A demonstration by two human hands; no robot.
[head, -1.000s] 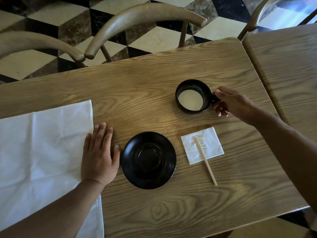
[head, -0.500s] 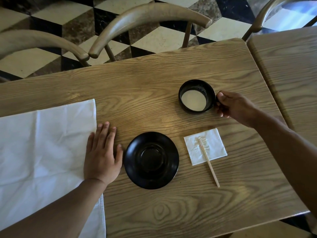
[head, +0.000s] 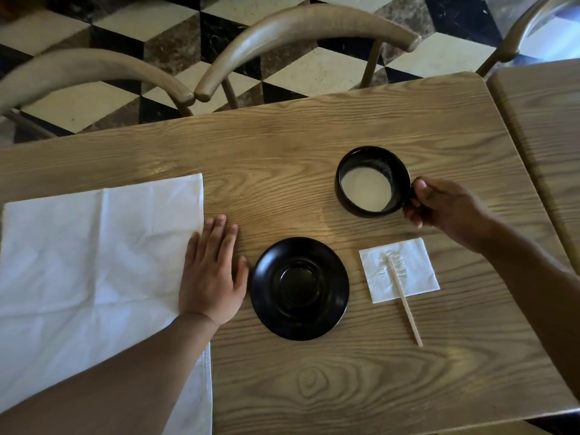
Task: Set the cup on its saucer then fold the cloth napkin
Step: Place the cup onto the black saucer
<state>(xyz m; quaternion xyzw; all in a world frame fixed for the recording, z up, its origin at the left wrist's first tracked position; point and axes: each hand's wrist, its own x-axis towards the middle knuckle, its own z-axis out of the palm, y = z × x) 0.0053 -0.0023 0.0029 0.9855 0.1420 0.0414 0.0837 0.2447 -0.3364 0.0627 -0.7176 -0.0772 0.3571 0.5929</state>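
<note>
A black cup (head: 370, 182) with a pale drink inside stands on the wooden table (head: 282, 152), right of centre. My right hand (head: 445, 208) grips its handle from the right, thumb on top. A black saucer (head: 299, 288) sits bare nearer to me, apart from the cup. My left hand (head: 213, 274) rests flat on the table between the saucer and a white cloth napkin (head: 94, 262), fingers straight, its edge over the cloth's right border. The napkin lies spread open on the left.
A small white paper napkin (head: 408, 268) with a wooden stir stick (head: 405, 304) across it lies right of the saucer. Two curved wooden chair backs (head: 298, 29) stand beyond the far edge. A second table (head: 546, 127) adjoins on the right.
My right hand has settled its fingers round the cup handle. The cup, saucer and left hand stay where they were; only the view has shifted slightly.
</note>
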